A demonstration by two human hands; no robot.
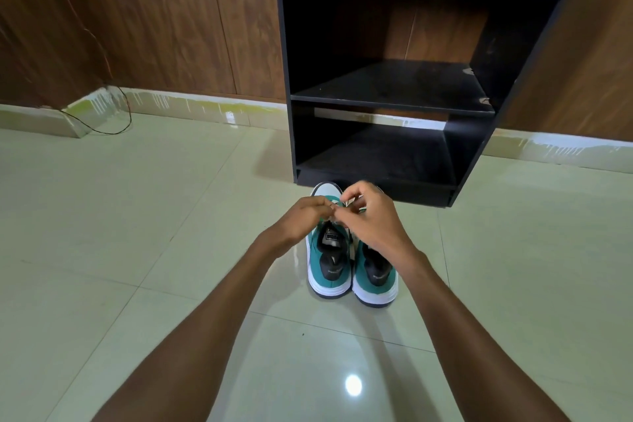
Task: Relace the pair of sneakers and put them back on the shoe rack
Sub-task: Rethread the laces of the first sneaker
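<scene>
On the tiled floor [137,216], the pair of sneakers [352,271] stands heels toward the person, just before the black shoe rack [387,86]. Over the left shoe, the left hand [301,216] and right hand [370,219] pinch the lace [337,207]. Lacing seems underway; next, thread the following eyelet, the rack's shelves waiting beyond.

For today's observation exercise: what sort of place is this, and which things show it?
Probably a room in a home: a black shoe rack against wood-panelled walls, on a glossy tiled floor.
</scene>
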